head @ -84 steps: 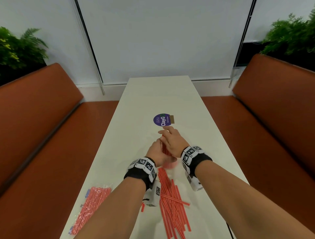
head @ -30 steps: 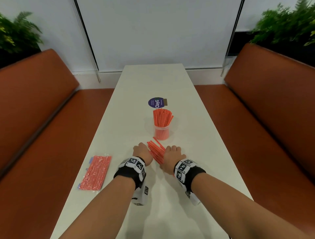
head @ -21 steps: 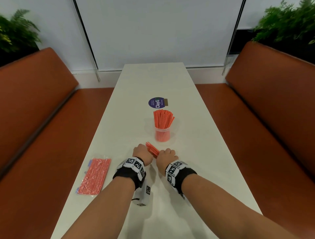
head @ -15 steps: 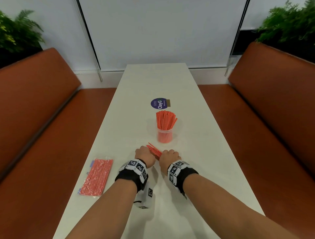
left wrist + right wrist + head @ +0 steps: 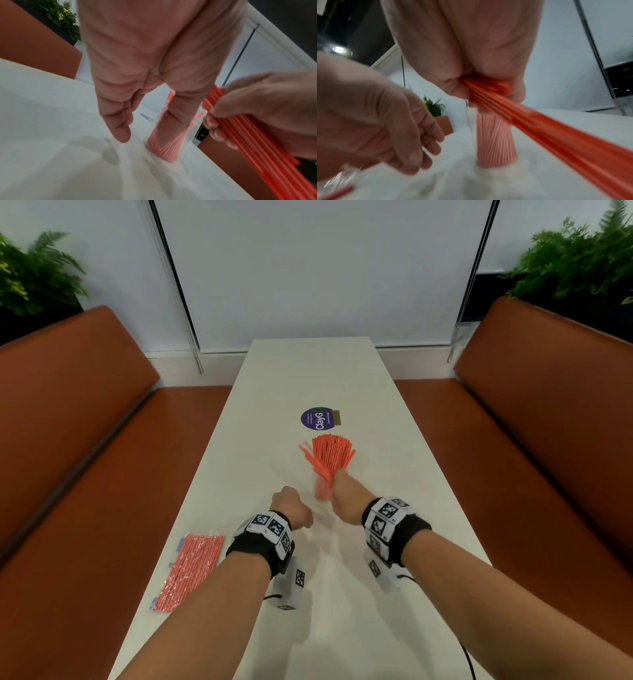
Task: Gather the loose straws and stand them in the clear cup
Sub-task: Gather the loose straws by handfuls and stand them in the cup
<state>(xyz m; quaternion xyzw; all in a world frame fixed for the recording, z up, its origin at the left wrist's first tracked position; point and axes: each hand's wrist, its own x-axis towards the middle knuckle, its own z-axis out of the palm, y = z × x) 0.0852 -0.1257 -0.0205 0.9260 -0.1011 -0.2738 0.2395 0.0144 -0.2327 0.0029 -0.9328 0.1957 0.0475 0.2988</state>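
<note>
The clear cup stands mid-table, packed with upright red straws; it shows again in the wrist views. My right hand grips a bundle of red straws, raised just in front of the cup and tilted up to the left. My left hand hovers left of the cup, fingers relaxed and holding nothing.
A sealed bag of red straws lies at the table's left edge. A purple round sticker sits beyond the cup. Brown benches flank the white table. One loose straw lies near me.
Both hands had gathered the loose straws on the table. Now my right hand has lifted the bundle forward to the cup, and my left hand has let go and moved aside.
</note>
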